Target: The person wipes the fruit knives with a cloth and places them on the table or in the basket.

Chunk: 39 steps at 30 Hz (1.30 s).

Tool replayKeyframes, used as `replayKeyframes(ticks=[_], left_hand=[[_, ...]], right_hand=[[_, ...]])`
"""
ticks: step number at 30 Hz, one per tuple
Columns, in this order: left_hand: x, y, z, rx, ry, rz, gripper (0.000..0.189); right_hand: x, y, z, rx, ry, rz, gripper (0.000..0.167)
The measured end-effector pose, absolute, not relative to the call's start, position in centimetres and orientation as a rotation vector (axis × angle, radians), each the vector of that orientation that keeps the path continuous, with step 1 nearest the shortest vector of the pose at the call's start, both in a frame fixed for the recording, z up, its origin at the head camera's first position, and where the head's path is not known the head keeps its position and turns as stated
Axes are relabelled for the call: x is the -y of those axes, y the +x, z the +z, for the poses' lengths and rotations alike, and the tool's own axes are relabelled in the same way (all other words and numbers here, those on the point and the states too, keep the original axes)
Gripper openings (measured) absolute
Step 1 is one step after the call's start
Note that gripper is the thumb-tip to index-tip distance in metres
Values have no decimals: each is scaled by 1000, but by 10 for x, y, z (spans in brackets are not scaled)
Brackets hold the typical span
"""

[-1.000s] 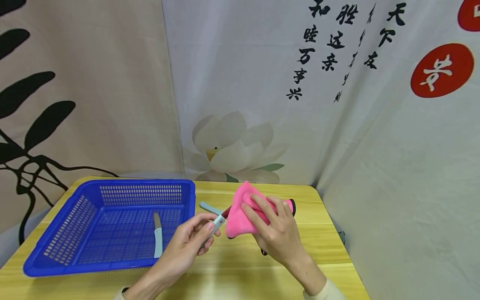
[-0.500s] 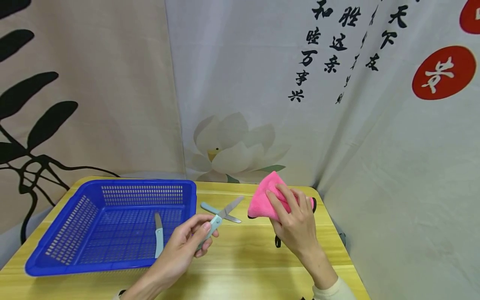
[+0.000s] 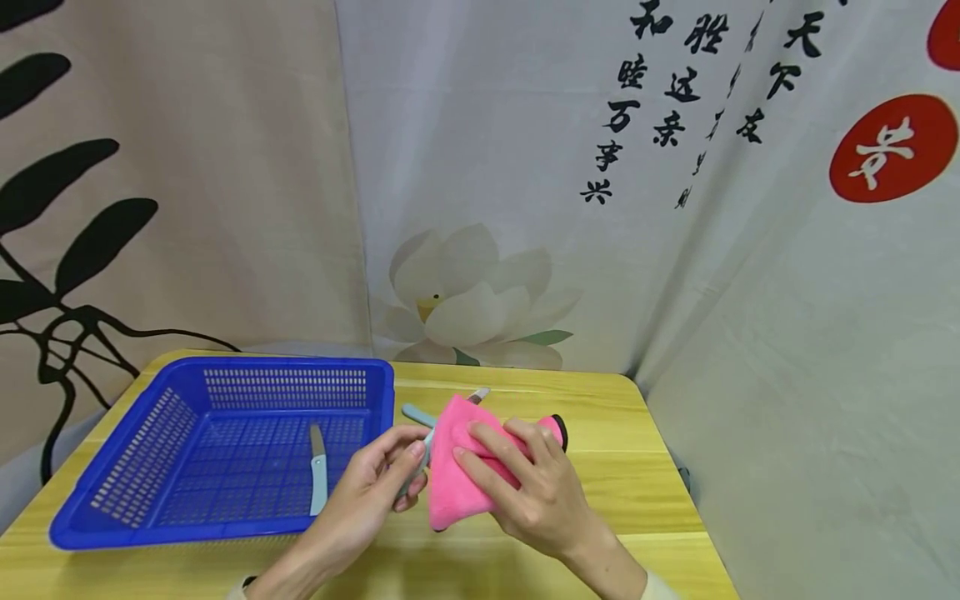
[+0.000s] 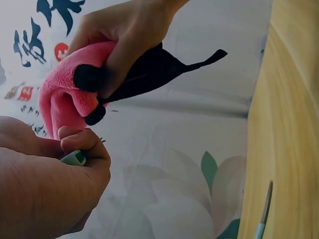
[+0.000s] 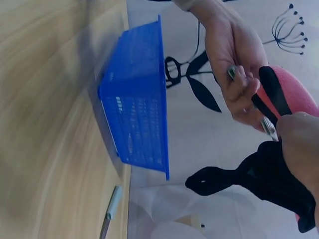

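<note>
Right of the blue plastic basket (image 3: 187,540), a pale-blue-handled knife (image 3: 477,396) is pinched by its handle in the left hand (image 3: 375,475), while a black-trimmed pink plush cloth (image 3: 453,475) is gripped by the right hand (image 3: 540,496) across the blade, only the tip being exposed. For a good wipe, the cloth is probably best drawn from handle to tip, with fingers kept off the edge. A second knife (image 3: 417,415), just beside the basket's right side, should not be brushed; a third knife (image 3: 318,475) is contained inside.
</note>
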<state>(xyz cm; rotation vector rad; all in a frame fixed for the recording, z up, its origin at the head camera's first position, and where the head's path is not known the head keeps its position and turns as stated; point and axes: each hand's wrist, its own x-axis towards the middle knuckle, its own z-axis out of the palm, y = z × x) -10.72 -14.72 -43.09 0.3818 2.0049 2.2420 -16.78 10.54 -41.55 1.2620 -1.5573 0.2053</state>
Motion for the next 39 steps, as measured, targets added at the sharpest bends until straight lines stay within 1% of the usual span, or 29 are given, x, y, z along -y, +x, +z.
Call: replayKeyframes(ticks=[8, 17, 31, 39], left_hand=[[148, -106, -432, -2021, 513, 2248, 33], [148, -105, -429, -2043, 414, 2216, 37], [149, -104, -429, -2080, 404, 2180, 34], [150, -104, -430, -2109, 388, 2160, 33]], right_hand=[[-99, -165, -417, 1561, 1272, 138, 24], [-106, -172, -417, 1608, 1207, 145, 25], [-126, -192, -414, 1704, 1128, 185, 29], [-147, -202, -416, 1796, 1051, 193, 32]])
